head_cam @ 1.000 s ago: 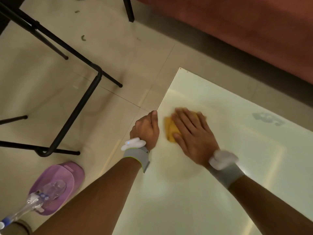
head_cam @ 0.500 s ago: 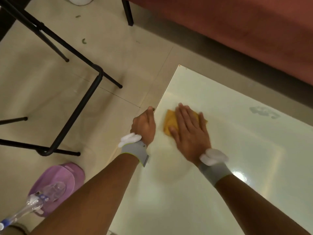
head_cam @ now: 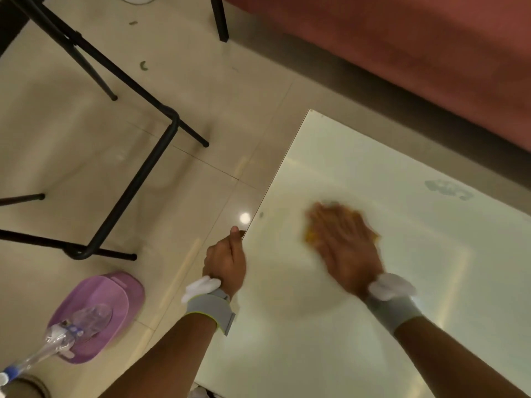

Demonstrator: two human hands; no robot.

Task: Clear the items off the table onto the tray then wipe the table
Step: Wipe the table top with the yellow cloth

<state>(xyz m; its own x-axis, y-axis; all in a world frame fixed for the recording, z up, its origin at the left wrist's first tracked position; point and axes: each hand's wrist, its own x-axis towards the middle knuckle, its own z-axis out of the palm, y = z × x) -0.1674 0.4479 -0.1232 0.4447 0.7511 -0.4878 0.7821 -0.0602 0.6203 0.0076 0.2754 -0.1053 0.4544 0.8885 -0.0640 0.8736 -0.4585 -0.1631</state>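
Note:
My right hand (head_cam: 346, 239) lies flat on a yellow cloth (head_cam: 311, 236) and presses it onto the pale glossy table (head_cam: 359, 326); the hand is blurred by motion and covers most of the cloth. My left hand (head_cam: 227, 261) is curled over the table's left edge, thumb on top, gripping it. Down at the lower left, a purple tray (head_cam: 115, 294) rests on the floor and a clear plastic bottle (head_cam: 61, 333) lies across it. Both wrists wear grey bands.
A grey smudge (head_cam: 446, 189) marks the table top at the far right. Black metal chair legs (head_cam: 138, 179) stand on the tiled floor to the left. A reddish sofa (head_cam: 416, 53) runs behind the table.
My right hand has slid the cloth to the right, away from the table's left edge. The left hand stays on the edge.

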